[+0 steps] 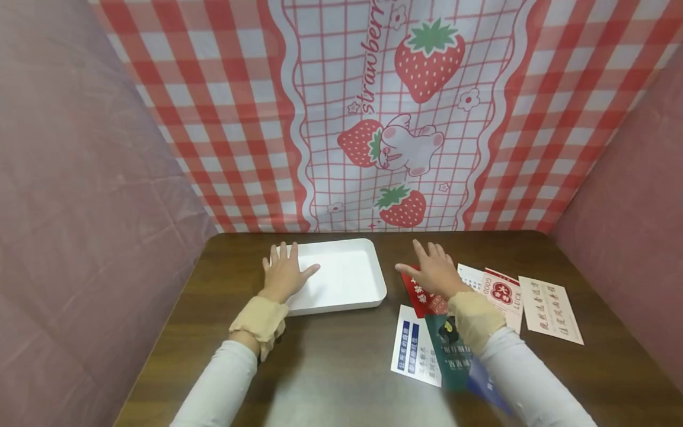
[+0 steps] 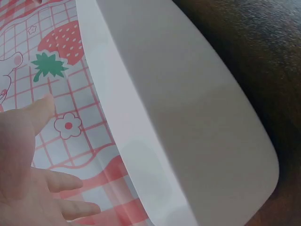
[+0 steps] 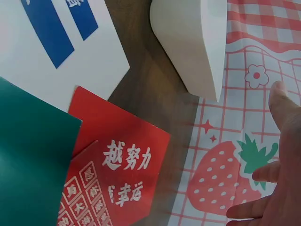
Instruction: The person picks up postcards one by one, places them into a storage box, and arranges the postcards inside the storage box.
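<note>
My left hand point(image 1: 283, 276) is spread with straight fingers over the left side of a shallow white tray point(image 1: 347, 276). In the left wrist view, the tray's pale wall point(image 2: 188, 117) runs beside that hand point(image 2: 21, 165), and nothing is in its fingers. My right hand point(image 1: 436, 274), also spread and holding nothing, hovers over a red card point(image 1: 416, 296) with white lettering. Beneath the right wrist lie a dark green card point(image 1: 445, 362) and a blue card point(image 1: 485, 385), partly hidden by the sleeve. A white card with blue bands point(image 1: 416, 350) lies beside the green one.
Right of the right hand lie a white printed card point(image 1: 469, 274), a "GOOD LUCK" card point(image 1: 504, 293) and a cream card point(image 1: 552, 311), some overlapping. The brown table point(image 1: 187, 338) meets a strawberry-patterned cloth point(image 1: 341, 196) behind. Pink cloth point(image 1: 96, 237) hangs at both sides.
</note>
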`<state>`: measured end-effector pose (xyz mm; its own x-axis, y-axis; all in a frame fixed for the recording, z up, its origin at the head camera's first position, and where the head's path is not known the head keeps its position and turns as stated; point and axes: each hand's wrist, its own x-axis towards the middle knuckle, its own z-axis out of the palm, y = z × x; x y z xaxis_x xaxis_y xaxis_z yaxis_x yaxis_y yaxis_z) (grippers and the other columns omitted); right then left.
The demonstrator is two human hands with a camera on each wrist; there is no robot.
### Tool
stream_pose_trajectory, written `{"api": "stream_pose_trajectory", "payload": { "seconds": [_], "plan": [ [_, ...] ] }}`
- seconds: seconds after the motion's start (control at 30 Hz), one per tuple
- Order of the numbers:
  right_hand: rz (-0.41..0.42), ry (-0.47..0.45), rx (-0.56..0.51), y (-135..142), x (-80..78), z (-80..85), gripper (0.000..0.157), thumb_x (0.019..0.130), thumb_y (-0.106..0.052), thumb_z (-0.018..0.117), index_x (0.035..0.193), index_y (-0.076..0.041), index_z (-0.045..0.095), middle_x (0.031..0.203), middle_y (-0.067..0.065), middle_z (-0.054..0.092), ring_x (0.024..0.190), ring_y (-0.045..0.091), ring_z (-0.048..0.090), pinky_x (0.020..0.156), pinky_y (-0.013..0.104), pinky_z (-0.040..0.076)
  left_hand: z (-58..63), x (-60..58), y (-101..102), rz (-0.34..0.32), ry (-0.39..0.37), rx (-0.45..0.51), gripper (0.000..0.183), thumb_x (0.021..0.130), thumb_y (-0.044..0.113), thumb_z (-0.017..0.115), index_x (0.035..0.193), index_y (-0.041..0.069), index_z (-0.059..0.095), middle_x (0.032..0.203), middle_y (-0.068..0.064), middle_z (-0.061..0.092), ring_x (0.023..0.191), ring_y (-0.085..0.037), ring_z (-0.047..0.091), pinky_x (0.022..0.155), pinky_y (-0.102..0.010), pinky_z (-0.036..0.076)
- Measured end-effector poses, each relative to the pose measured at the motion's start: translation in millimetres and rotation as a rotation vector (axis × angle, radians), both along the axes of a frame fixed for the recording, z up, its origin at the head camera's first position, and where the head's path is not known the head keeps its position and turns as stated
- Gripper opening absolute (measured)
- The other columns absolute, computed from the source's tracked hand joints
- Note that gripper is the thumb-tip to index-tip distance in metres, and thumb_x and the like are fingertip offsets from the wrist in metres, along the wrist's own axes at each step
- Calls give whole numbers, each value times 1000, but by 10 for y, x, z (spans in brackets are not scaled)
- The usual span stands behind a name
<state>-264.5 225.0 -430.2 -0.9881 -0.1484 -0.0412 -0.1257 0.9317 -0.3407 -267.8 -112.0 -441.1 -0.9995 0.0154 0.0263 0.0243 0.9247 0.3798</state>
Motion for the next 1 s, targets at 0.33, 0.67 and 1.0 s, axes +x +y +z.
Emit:
{"api": "stream_pose_trajectory", "payload": {
  "seconds": [0.33, 0.67, 1.0],
  "plan": [
    [-17, -10, 25, 19, 4, -21, 95, 89, -63, 54, 155, -4, 19, 151, 33, 30, 142, 52, 21, 115, 66, 17, 9, 41, -78, 15, 13, 1, 93, 87, 59, 60, 151, -1, 29, 154, -34, 25, 148, -47, 16, 115, -66, 17],
    [-49, -29, 59, 34, 31, -50, 92, 89, -57, 59, 152, 0, 24, 143, 34, 41, 135, 54, 33, 111, 66, 27, -26, 50, -199, 37, 33, -9, 92, 86, 57, 62, 149, -3, 31, 151, -33, 31, 143, -47, 26, 112, -65, 25],
    [-56, -63, 97, 71, 13, -121, 89, 87, -55, 62, 149, 2, 31, 142, 32, 45, 131, 52, 39, 107, 65, 34, -107, 97, -306, 63, 38, -41, 90, 85, 57, 62, 143, -8, 38, 140, -29, 48, 128, -46, 45, 100, -60, 37]
  ]
}}
